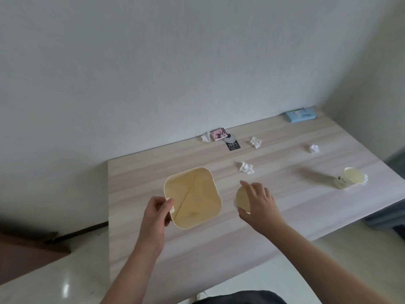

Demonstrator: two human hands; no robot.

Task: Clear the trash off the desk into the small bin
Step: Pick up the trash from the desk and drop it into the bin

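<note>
Nearest the camera, on the pale wood counter (197, 249), the small cream bin (194, 197) is held at its near-left rim by the left grip (156, 210), fingers pinched on the edge. Just right of the bin, a paper cup (242, 197) is enclosed by the right grip (259, 201), fingers curled around it. Farther back, a crumpled tissue (246, 167) is seen, and another cup (350, 177) lies tipped at the right. Beyond those, three more tissue wads (256, 142) are scattered near a pink packet (218, 134), a black tag (232, 145) and a blue pack (301, 115) by the wall.
</note>
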